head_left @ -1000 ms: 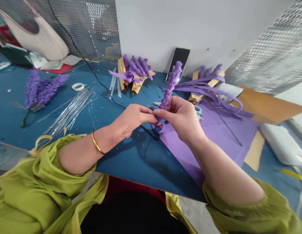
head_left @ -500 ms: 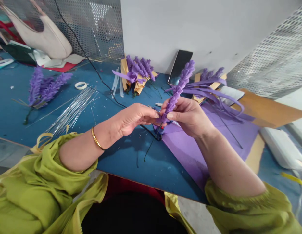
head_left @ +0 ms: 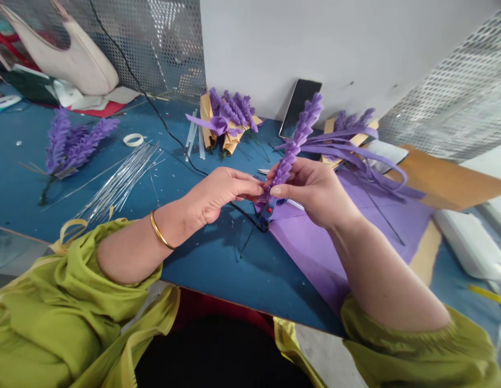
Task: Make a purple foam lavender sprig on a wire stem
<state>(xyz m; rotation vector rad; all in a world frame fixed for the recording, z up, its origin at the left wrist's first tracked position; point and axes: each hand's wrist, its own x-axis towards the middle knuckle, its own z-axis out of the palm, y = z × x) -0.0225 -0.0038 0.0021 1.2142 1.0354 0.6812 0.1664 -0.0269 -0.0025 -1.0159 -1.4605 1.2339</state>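
Note:
Between my hands a purple felt lavender stem tilts up to the right, its thin green wire pointing down toward the table. My right hand is closed around its lower part, thumb in front. At the base of the flower, the fingertips of my left hand pinch together against the felt. Just under the stem lies a blue glue gun with a red switch, partly covered by the flower and my hands. Purple felt sheet spreads beneath my right hand and forearm.
To the left lie a lavender bunch, a tape roll and a bundle of wires. Behind are wrapped lavender bouquets, glue sticks and a leaning phone. Purple strips and brown paper sit right.
The lavender stem and both hands have shifted slightly upward, showing more of the glue gun and its red switch. Both hands keep their hold at the flower's base.

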